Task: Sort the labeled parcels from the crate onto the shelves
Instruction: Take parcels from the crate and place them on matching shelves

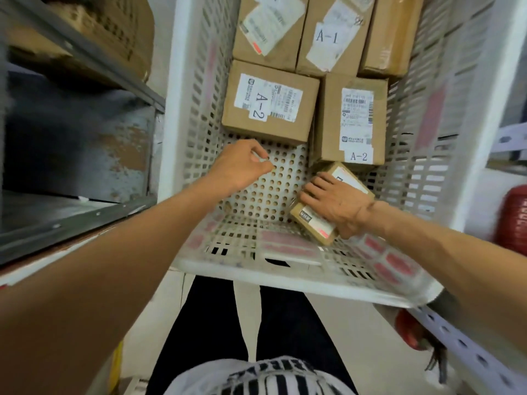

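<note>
Mid-pick: right hand [339, 206] clasps the small brown cardboard parcel [313, 223], near-right in the white perforated plastic crate [285, 277], left hand [242, 166] loosely curled, empty; next probably lift, read label.

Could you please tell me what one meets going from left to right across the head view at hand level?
Metal shelf → left hand → right hand gripping the small parcel → crate's right wall → red fire extinguisher.
</note>
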